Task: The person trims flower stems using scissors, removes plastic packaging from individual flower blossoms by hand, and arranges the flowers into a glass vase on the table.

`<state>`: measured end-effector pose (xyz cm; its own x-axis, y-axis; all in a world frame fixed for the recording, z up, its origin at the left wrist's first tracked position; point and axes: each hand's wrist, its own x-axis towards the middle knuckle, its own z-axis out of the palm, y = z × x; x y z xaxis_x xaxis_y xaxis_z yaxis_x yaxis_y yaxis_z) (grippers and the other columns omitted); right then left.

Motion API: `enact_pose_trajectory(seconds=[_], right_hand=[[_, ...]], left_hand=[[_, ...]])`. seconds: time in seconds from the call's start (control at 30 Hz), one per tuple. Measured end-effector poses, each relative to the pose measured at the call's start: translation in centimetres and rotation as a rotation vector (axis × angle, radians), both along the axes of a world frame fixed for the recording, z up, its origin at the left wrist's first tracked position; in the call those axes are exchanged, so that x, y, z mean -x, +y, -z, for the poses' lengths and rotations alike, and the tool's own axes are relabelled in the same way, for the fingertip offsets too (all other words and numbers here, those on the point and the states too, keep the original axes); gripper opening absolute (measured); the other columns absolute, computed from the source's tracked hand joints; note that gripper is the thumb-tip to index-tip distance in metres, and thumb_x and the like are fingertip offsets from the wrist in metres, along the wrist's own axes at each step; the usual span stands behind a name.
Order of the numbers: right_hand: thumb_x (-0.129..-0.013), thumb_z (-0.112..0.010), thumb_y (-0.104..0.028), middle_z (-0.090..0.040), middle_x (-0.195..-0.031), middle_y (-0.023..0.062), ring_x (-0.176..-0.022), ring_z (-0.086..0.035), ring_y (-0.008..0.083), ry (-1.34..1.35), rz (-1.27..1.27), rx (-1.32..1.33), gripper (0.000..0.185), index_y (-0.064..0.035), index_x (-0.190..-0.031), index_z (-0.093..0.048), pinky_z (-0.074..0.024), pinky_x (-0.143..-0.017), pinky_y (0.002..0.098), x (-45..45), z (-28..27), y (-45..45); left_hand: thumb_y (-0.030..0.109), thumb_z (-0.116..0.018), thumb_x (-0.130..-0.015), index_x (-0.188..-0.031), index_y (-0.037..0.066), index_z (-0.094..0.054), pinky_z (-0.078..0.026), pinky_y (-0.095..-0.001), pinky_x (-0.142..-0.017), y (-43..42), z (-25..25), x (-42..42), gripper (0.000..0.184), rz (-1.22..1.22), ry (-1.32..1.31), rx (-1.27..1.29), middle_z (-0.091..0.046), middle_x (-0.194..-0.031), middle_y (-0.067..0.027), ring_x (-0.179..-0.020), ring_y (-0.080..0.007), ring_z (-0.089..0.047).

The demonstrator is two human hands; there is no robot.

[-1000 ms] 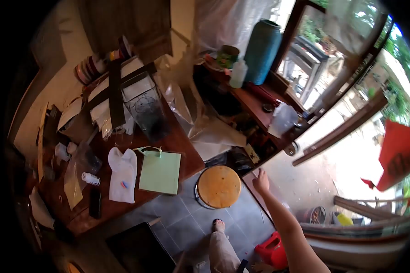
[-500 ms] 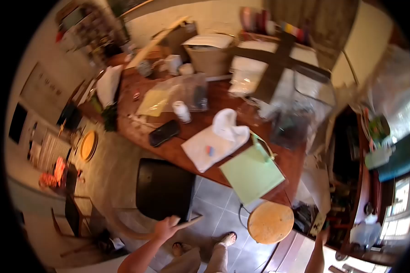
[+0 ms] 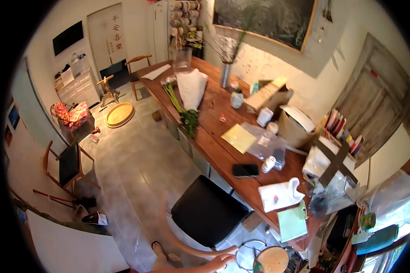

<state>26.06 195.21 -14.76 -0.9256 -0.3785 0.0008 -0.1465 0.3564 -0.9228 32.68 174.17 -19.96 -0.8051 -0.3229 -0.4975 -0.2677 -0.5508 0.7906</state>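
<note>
My left hand (image 3: 221,261) is at the bottom edge of the head view, against the right end of the curved wooden back rail (image 3: 182,245) of a chair. Its fingers are bent together at the rail; part of the grip is hard to make out. The chair's black seat (image 3: 209,210) lies beyond the rail, beside the long wooden table (image 3: 214,125). Just right of this hand stands a round wooden stool (image 3: 272,260). My right hand is out of the frame.
On the table are a black phone (image 3: 245,170), a white cloth (image 3: 278,195), a green sheet (image 3: 292,224), plastic bags, a white can (image 3: 268,164) and wrapped flowers (image 3: 191,88). Another chair (image 3: 69,164) and a round yellow tray (image 3: 120,114) stand at the left.
The view has swung left, away from the window. My left hand now shows nearer the rail's right end, and my right hand has left the view.
</note>
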Motion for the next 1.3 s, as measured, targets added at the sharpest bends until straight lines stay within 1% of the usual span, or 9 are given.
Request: enact_pose_trajectory(seconds=[0.07, 0.17, 0.33, 0.4, 0.57, 0.7, 0.77, 0.97, 1.3], right_hand=[[-0.085, -0.050, -0.002, -0.057, -0.080, 0.0169, -0.068, -0.053, 0.0323, 0.570, -0.484, -0.091, 0.032, 0.0039, -0.116, -0.052, -0.0435, -0.058, 0.0387, -3.2, -3.4, -6.9], [-0.066, -0.060, -0.006, -0.055, -0.073, 0.0154, -0.058, -0.050, 0.0324, 0.814, -0.748, 0.186, 0.037, -0.0020, -0.103, -0.060, -0.0408, -0.050, 0.0413, -10.1, -11.2, -18.5], [-0.082, -0.053, -0.013, -0.051, -0.116, 0.0193, -0.101, -0.055, 0.0317, 0.263, -0.809, 0.199, 0.041, -0.0005, -0.120, -0.046, -0.0454, -0.082, 0.0346, -20.3, -13.7, -30.6], [-0.074, -0.052, 0.002, -0.058, -0.104, 0.0177, -0.094, -0.060, 0.0230, -0.165, -0.836, 0.230, 0.048, 0.0013, -0.122, -0.043, -0.0463, -0.082, 0.0380, -22.2, -12.3, -35.7], [-0.071, -0.061, 0.008, -0.054, -0.109, 0.0116, -0.098, -0.054, 0.0188, -0.308, -1.175, 0.224, 0.072, -0.0077, -0.133, -0.028, -0.0432, -0.086, 0.0316, -23.9, -12.1, -46.6], [-0.072, -0.066, 0.006, -0.055, -0.105, 0.0057, -0.091, -0.053, 0.0121, -0.870, -1.157, 0.216, 0.076, -0.0101, -0.137, -0.030, -0.0438, -0.078, 0.0265, -22.9, -11.7, -55.7], [-0.072, -0.069, 0.003, -0.055, -0.097, 0.0023, -0.086, -0.053, 0.0096, -0.746, -1.182, 0.094, 0.070, -0.0092, -0.133, -0.037, -0.0439, -0.075, 0.0252, -20.3, -10.8, -61.6], [-0.081, -0.069, -0.021, -0.053, -0.075, -0.0021, -0.063, -0.051, 0.0073, -0.531, -0.849, 0.054, 0.041, -0.0074, -0.114, -0.048, -0.0427, -0.055, 0.0230, -6.2, -8.9, -80.6], [-0.072, -0.069, -0.053, -0.048, -0.057, 0.0023, -0.043, -0.045, 0.0111, -0.477, -0.556, -0.523, 0.056, -0.0015, -0.092, -0.059, -0.0346, -0.039, 0.0252, 11.6, -4.6, -93.0]], left_hand=[[0.046, -0.054, -0.084, -0.116, 0.003, -0.052, -0.046, -0.0426, -0.088, -3.3, -9.7, -3.6, 0.053, -0.109, 0.059, -0.666, -0.060, -0.105, -0.0161, -0.096, -0.0304, -0.059], [0.027, -0.045, -0.094, -0.107, 0.002, -0.055, -0.049, -0.0348, -0.080, -10.2, -14.6, -11.0, 0.030, -0.236, 0.343, -0.747, -0.060, -0.091, -0.0107, -0.085, -0.0208, -0.060], [0.022, -0.044, -0.095, -0.096, 0.004, -0.052, -0.045, -0.0307, -0.085, -22.5, -17.4, -23.1, 0.019, -0.384, 0.367, -0.092, -0.060, -0.094, -0.0105, -0.093, -0.0174, -0.056], [0.018, -0.045, -0.094, -0.096, 0.005, -0.052, -0.045, -0.0296, -0.084, -26.4, -17.4, -26.3, 0.015, -0.484, 0.345, 0.038, -0.059, -0.096, -0.0089, -0.093, -0.0156, -0.055], [0.021, -0.048, -0.094, -0.101, 0.001, -0.053, -0.046, -0.0274, -0.079, -33.9, -18.9, -29.9, 0.022, -0.516, 0.246, 0.141, -0.060, -0.096, -0.0076, -0.090, -0.0131, -0.056], [0.021, -0.048, -0.094, -0.117, 0.000, -0.048, -0.045, -0.0290, -0.083, -42.0, -14.7, -30.5, 0.031, -0.394, 0.143, 0.355, -0.058, -0.107, -0.0088, -0.096, -0.0158, -0.056], [0.020, -0.050, -0.093, -0.129, 0.003, -0.042, -0.045, -0.0309, -0.086, -47.5, -12.5, -30.9, 0.041, -0.408, 0.144, 0.662, -0.055, -0.115, -0.0115, -0.102, -0.0185, -0.056], [0.018, -0.055, -0.090, -0.116, 0.004, -0.055, -0.047, -0.0297, -0.081, -64.0, -9.9, -35.7, 0.030, -0.388, -0.217, 0.486, -0.062, -0.104, -0.0081, -0.093, -0.0168, -0.060], [0.013, -0.056, -0.086, -0.105, 0.001, -0.059, -0.048, -0.0276, -0.072, -86.7, -5.4, -31.8, 0.023, -0.447, -0.432, 0.369, -0.066, -0.094, -0.0085, -0.079, -0.0173, -0.064]])
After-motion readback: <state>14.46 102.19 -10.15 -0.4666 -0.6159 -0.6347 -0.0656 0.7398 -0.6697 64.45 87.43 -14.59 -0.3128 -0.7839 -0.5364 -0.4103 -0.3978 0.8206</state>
